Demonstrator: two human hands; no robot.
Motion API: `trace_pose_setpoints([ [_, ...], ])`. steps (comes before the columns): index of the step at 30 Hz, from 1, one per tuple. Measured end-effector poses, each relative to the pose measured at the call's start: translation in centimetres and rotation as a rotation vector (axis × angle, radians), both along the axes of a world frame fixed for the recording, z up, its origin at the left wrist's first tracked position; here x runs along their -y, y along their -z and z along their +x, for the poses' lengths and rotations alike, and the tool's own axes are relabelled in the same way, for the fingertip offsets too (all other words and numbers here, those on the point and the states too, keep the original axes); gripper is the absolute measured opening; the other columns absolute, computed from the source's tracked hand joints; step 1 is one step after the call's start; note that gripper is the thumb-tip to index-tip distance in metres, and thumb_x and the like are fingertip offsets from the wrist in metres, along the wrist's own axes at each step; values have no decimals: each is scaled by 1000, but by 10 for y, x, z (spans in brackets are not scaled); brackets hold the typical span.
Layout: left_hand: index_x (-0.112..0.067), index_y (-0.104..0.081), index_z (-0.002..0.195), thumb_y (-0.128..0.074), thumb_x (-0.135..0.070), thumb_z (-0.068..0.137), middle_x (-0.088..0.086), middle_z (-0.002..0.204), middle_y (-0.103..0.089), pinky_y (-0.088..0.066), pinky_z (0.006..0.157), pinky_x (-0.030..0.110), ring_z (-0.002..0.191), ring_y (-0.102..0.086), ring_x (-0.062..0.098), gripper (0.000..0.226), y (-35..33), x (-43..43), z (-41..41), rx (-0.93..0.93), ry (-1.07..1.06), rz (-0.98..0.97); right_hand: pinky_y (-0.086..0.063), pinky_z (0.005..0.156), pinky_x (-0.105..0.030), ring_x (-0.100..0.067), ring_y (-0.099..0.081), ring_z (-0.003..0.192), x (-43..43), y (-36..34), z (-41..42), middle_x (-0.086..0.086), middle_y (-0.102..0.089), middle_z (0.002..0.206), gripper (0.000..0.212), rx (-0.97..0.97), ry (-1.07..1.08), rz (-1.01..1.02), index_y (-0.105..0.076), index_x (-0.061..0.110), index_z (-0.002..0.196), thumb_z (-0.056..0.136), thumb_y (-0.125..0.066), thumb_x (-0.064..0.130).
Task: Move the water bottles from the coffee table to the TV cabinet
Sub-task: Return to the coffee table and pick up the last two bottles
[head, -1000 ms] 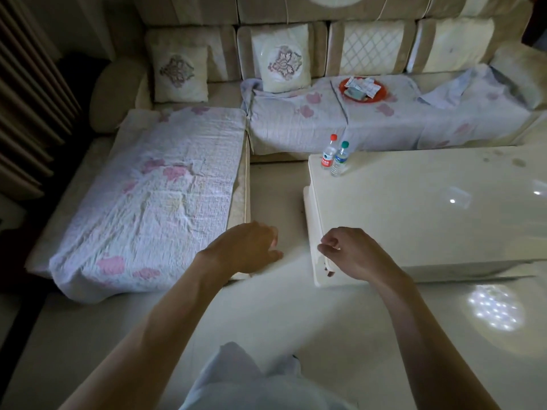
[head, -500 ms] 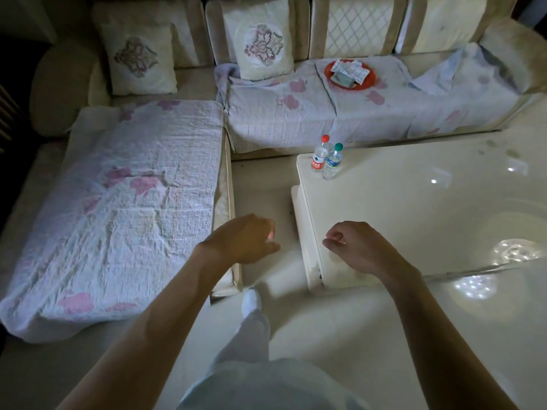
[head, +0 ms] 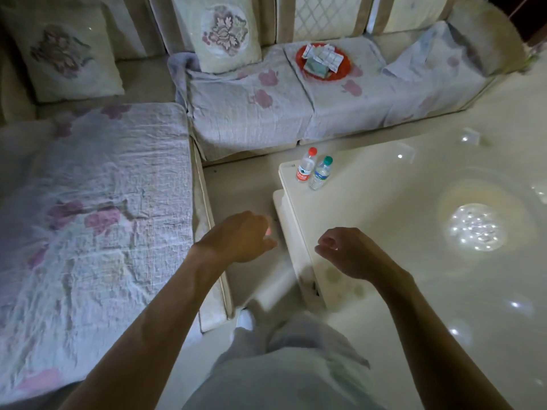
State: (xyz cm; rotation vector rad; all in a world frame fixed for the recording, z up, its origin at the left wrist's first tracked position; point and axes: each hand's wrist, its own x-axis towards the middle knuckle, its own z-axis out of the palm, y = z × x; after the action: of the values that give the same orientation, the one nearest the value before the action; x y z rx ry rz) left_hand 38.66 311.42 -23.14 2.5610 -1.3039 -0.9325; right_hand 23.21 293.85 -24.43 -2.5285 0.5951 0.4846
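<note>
The left hand (head: 236, 238) and right hand (head: 352, 253) have drawn closer to the counter (head: 384, 247). Both hang loosely curled, empty. The red-capped bottle (head: 306, 170) and green-capped bottle (head: 320, 174) stand together well ahead of the right hand.

Two bottles (head: 313, 173) touching, on table (head: 399, 232) corner

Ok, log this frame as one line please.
phase: pre-grasp | left hand: empty, over floor | right hand: empty, over coffee table edge | red-cap bottle, green-cap bottle: upright, far corner, untouched
</note>
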Motion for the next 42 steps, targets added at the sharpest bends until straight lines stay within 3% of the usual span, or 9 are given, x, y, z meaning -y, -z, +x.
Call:
trace_pose_setpoints([
  [5, -16, -61, 109, -54, -47, 90, 7, 109, -67, -49, 84, 34, 99, -62, 24, 37, 5, 33, 38, -19, 21, -5, -45, 66, -33, -22, -55, 69, 31, 7, 33, 1, -58, 73, 36, -35, 21, -9, -43, 18, 60, 90, -52, 36],
  [8, -16, -62, 110, -55, -45, 91, 6, 110, -67, -48, 83, 32, 99, -62, 23, 36, 3, 57, 59, -20, 9, 5, -47, 72, -31, -16, -56, 74, 56, 8, 57, 4, -61, 82, 30, -41, 28, -1, -51, 19, 67, 92, -52, 37],
  [10, -16, -62, 111, -54, -45, 92, 6, 110, -67, -49, 84, 33, 99, -62, 23, 36, 1, 73, 75, -10, 9, 18, -46, 71, -30, -17, -55, 71, 73, 10, 75, 5, -59, 77, 35, -41, 22, 5, -45, 21, 61, 92, -51, 36],
  [13, -16, -62, 112, -53, -46, 92, 6, 111, -66, -50, 85, 36, 97, -62, 22, 37, -3, 101, 97, -8, -4, 63, -51, 67, -39, -26, -58, 69, 102, 14, 97, -7, -62, 71, 38, -33, 31, 9, -54, 6, 67, 88, -49, 37],
  [16, -15, -62, 114, -52, -46, 92, 6, 113, -65, -50, 87, 37, 99, -62, 22, 39, -7, 132, 116, 9, 11, 114, -48, 64, -41, -27, -55, 64, 129, 19, 115, -13, -57, 66, 41, -32, 30, 31, -47, 3, 65, 87, -47, 37],
  [22, -15, -62, 115, -53, -46, 92, 6, 118, -63, -44, 85, 31, 105, -59, 22, 39, 3, 189, 136, -18, 48, 173, -33, 56, -24, -21, -52, 70, 176, 28, 135, -1, -53, 69, 38, -81, 81, 82, -46, 18, 61, 95, -51, 34],
  [26, -12, -62, 114, -53, -41, 94, 7, 119, -63, -36, 79, 25, 107, -58, 21, 36, 13, 221, 149, -72, 114, 198, -45, 69, -28, -21, -62, 85, 199, 41, 140, -6, -68, 94, 30, -100, 165, 117, -67, 10, 95, 94, -54, 37],
  [32, -14, -63, 114, -52, -37, 95, 6, 119, -65, -40, 84, 26, 107, -60, 22, 32, 25, 267, 197, -75, 214, 181, -53, 81, -37, -22, -64, 87, 224, 61, 164, -7, -70, 99, 36, -144, 264, 133, -67, 8, 103, 93, -55, 40],
  [42, -14, -63, 110, -52, -39, 95, 7, 109, -66, -50, 90, 33, 97, -62, 21, 31, 139, 342, 278, -164, 371, 300, -49, 91, -29, -15, -58, 96, 255, 135, 219, -4, -64, 121, 37, -305, 585, 292, -58, 12, 124, 95, -56, 35],
])
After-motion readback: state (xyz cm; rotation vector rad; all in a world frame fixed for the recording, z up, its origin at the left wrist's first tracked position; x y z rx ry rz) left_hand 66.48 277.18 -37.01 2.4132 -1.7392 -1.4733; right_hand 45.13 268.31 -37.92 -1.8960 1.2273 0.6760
